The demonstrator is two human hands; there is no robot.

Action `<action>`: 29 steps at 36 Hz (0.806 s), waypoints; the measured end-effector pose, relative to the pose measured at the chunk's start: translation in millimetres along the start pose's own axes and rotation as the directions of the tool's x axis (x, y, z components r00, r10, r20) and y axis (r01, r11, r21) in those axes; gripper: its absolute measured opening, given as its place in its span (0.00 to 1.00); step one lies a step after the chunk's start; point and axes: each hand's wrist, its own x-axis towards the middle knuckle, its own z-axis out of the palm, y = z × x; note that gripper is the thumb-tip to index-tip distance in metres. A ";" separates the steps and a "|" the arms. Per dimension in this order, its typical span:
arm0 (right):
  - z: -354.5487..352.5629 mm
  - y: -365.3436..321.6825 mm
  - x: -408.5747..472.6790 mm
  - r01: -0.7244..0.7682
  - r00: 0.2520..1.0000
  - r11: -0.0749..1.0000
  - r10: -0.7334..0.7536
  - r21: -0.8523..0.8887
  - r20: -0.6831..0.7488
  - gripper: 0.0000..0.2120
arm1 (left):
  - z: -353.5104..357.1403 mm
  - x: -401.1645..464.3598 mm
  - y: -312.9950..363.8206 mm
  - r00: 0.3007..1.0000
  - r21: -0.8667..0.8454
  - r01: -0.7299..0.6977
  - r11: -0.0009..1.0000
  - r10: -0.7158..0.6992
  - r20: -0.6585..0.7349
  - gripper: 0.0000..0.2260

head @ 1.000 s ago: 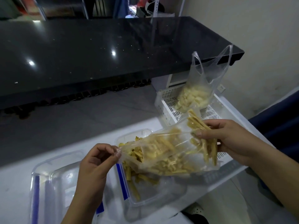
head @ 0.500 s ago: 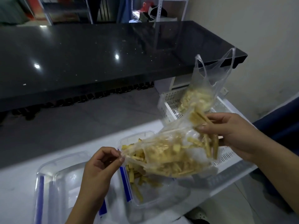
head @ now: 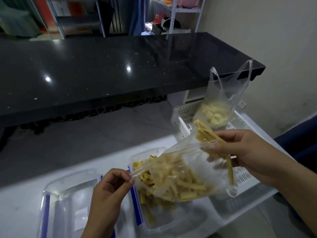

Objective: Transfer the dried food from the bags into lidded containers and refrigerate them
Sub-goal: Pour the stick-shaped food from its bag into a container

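Now both hands, left hand (head: 109, 188) and right hand (head: 243, 152), pinch the bag (head: 180, 176) (mouth down) over the container (head: 164, 213).

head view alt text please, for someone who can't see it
Two hands tip a clear bag of yellow dried sticks over an open container on a white surface: the left hand pinches the bag's mouth, the right hand grips its raised end. A lid lies to the left; a second bag sits in a white basket behind.
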 end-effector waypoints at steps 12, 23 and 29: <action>13.0 3.9 -0.1 0.044 0.980 0.984 -0.075 -0.170 -0.182 0.08 | -1.0 -2.4 -5.7 1.000 0.031 0.004 1.000 -0.003 -0.005 0.14; 4.7 -0.5 -0.8 -0.043 0.998 0.999 0.041 0.034 0.047 0.13 | -2.4 -4.9 -1.2 1.000 0.013 -0.012 1.000 0.012 0.011 0.15; 9.7 0.2 1.0 0.052 0.991 0.994 -0.063 -0.095 -0.118 0.07 | -7.7 -3.5 0.2 1.000 -0.004 0.005 1.000 -0.005 -0.012 0.13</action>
